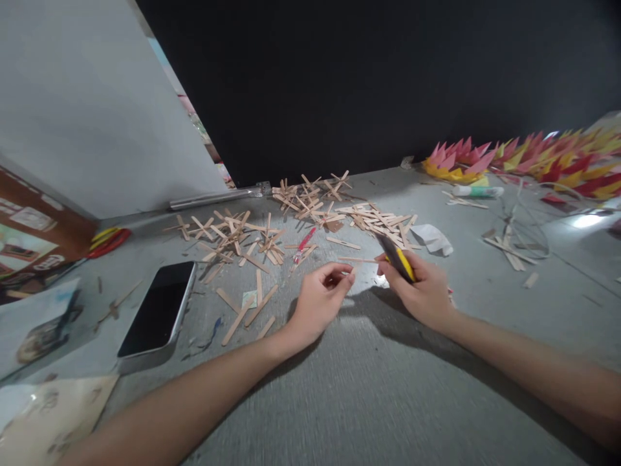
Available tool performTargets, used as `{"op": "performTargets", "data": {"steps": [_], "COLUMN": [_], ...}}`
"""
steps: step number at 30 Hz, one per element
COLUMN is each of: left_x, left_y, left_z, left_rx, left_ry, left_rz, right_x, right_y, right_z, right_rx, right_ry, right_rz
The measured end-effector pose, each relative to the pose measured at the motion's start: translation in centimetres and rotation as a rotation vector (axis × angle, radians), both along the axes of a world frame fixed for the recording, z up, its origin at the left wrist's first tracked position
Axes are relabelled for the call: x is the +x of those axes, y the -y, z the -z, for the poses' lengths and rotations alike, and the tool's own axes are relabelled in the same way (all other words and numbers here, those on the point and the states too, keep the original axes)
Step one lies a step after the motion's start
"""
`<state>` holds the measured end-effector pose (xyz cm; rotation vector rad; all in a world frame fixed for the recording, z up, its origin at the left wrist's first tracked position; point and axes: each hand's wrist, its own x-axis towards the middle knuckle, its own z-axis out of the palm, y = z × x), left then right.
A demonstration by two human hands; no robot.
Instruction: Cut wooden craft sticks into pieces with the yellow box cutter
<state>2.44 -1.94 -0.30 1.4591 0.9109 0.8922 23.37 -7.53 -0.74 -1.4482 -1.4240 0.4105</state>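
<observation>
My right hand (422,288) is closed round a yellow and black cutter (398,259), which tilts up to the left. A thin wooden stick (359,259) runs level from the right hand's fingertips towards my left hand (326,291). The left hand's thumb and index finger are pinched near the stick's other end; what lies between them is too small to make out. Just beyond the hands lie a loose stick (343,243) and a red pen-like tool (306,239). A pile of flat sticks (381,221) spreads behind the right hand.
Crossed-stick bundles (233,234) lie at the back left and middle. A phone (158,310) rests left of my hands. Crumpled white paper (431,238), a glue stick (478,191) and spiky paper pieces (458,160) are on the right. A black panel (359,77) stands behind.
</observation>
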Motion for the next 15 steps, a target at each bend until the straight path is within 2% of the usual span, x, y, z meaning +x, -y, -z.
{"op": "performTargets", "data": {"steps": [2, 5, 8, 10, 12, 15], "left_x": [-0.2, -0.6, -0.6, -0.4, -0.2, 0.1], "left_y": [-0.5, -1.2, -1.2, -0.7, -0.1, 0.9], "left_z": [0.4, 1.0, 0.8, 0.3, -0.3, -0.7], "left_rx": [0.125, 0.327, 0.392, 0.328, 0.169, 0.024], "left_ry": [-0.126, -0.290, -0.273, -0.164, -0.009, 0.130], "left_rz": [-0.035, -0.089, -0.119, -0.041, 0.066, 0.076], "right_x": [0.0, -0.3, -0.8, -1.1, -1.4, -1.8], "right_y": [-0.3, -0.6, -0.3, 0.1, 0.4, 0.9], "right_z": [0.0, -0.3, -0.9, -1.2, -1.3, -1.2], "right_rx": [-0.060, -0.124, -0.178, -0.196, -0.212, -0.239], "right_ry": [-0.202, -0.414, -0.476, -0.469, -0.465, -0.485], "right_rz": [0.023, -0.027, -0.104, -0.140, -0.159, -0.180]}}
